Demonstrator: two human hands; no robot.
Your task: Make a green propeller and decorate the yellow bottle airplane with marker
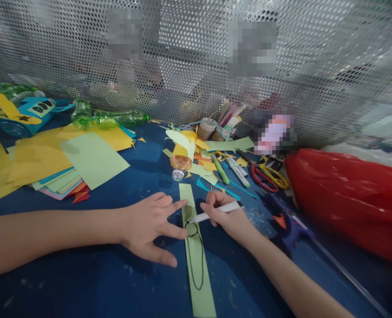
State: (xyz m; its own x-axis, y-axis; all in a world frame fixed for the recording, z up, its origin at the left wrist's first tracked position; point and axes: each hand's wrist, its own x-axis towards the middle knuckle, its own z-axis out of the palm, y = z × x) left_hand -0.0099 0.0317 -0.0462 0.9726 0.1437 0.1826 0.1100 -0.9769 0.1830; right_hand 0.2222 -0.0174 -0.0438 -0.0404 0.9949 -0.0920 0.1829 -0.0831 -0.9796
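A long pale-green paper strip (205, 274) lies on the blue table, with a black outline drawn on it: a long rounded loop and a small roundish shape above it. My left hand (154, 225) has its fingers spread, two fingertips resting on the strip's left edge. In my right hand (227, 216) is a white marker (204, 215), gripped between thumb and fingers, its dark tip touching the paper at the top of the drawn shape. Beyond the strip, a small bottle (182, 160) wrapped in yellow paper with a pale-green piece on it lies cap toward me.
Coloured paper sheets (95, 159) are piled at left, beside a blue paper-covered bottle plane (37, 112) and green bottles (123, 118). Paper scraps, several markers (237, 170) and red-handled scissors (264, 177) lie back right. A glue gun (292, 223) and a red plastic bag (344, 198) are at right.
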